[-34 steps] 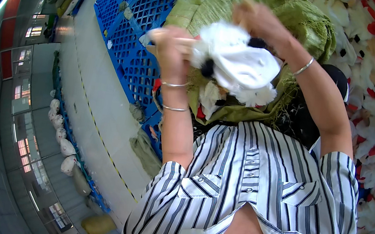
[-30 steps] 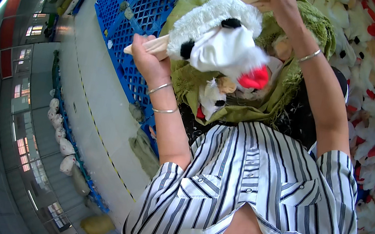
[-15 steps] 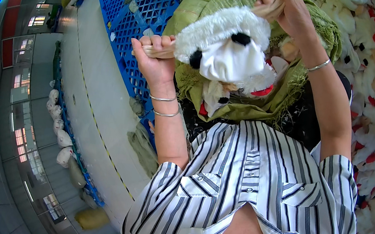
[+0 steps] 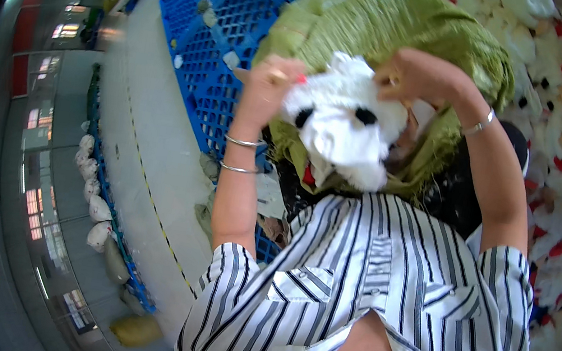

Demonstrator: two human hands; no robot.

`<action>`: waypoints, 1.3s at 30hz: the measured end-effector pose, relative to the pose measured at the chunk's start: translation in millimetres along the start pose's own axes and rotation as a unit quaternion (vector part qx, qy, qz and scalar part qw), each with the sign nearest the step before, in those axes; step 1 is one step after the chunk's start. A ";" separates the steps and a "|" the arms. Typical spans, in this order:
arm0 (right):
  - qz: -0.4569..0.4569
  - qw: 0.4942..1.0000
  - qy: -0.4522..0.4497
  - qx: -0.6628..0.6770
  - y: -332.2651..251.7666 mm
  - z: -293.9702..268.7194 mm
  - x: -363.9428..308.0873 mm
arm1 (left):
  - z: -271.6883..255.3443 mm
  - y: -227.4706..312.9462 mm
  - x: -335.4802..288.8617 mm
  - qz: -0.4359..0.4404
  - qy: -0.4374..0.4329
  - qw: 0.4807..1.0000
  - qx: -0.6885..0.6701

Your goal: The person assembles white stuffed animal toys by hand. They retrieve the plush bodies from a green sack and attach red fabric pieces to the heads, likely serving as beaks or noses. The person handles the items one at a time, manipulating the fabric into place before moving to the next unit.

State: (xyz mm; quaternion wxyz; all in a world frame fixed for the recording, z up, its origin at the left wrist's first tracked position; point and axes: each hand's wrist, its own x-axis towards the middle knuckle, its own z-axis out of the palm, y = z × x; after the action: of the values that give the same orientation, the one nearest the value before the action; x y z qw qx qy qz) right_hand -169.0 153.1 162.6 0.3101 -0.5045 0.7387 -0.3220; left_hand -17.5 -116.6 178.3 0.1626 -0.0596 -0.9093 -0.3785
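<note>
The head view showed a white plush animal-head piece (image 4: 341, 137) with two black patches hanging over the mouth of a green woven sack (image 4: 373, 22), toward the sack's near left rim. If either hold were lopsided, the soft piece could have twisted, folded over itself or slid down into the sack; the frayed threads along the sack's near right rim might have snagged its pile, and a loose fold could have hidden a part from sight. The left hand (image 4: 269, 86) was raised at the plush piece's left edge, its blurred fingers apparently curled tight on it, with a peach strip (image 4: 241, 74) poking out past the knuckles toward the blue plastic pallet (image 4: 218, 35). That forearm rose nearly upright, two silver bangles (image 4: 244, 142) at the wrist. The right hand (image 4: 401, 77) bent inward from a flexed elbow, knuckles up and fingertips pointing down at the piece's upper right edge; whether they were clamped on it or merely touching could not be told.
</note>
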 end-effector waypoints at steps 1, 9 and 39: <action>-0.006 1.000 -0.014 -0.023 6.3 0.8 -0.7 | -2.6 6.0 -1.2 -0.069 -0.108 0.992 0.006; 0.010 0.970 -0.033 0.242 -2.5 -4.8 -17.6 | -15.9 28.8 -15.9 -0.068 -0.265 0.960 -0.064; -0.016 0.910 0.163 0.381 7.7 -5.5 4.7 | 104.2 22.8 -37.3 -0.146 -0.222 0.943 -0.201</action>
State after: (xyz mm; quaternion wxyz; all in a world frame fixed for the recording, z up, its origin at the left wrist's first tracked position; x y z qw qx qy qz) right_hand -178.9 151.7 159.2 0.3493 -0.3003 0.5922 -0.6611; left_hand -3.3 -26.1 112.0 -0.1156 -0.0402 -0.8260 -0.5502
